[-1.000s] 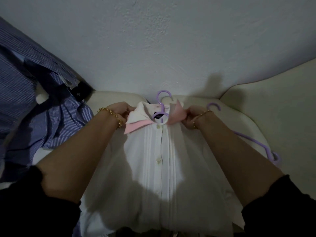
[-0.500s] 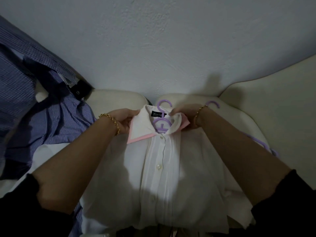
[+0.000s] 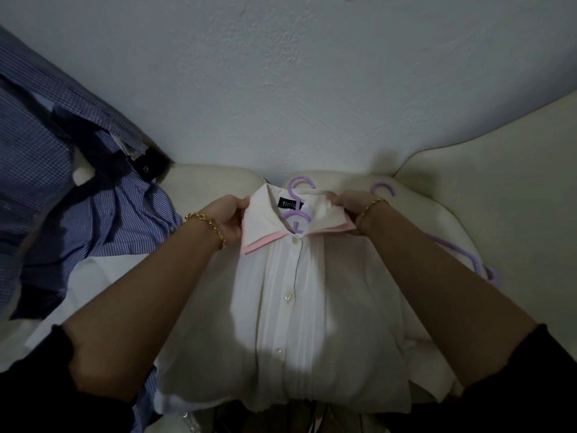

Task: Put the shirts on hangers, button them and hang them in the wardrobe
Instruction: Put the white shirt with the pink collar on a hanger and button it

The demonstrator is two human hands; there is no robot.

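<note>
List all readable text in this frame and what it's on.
"fin…": white letters on the black neck label inside the collar of the white shirt. The later letters are blurred and partly covered by the purple hanger.
No other text can be read: the black patch among the blue shirts shows no legible writing.

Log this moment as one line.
left hand: pinches collar | right hand: pinches collar | white shirt: on purple hanger, buttoned | spare hanger: right of shirt

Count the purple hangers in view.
2. One hanger sits inside the collar of the white shirt, hook poking out; the second hanger lies on the sofa to its right. Others may hide under the blue shirts.
</note>
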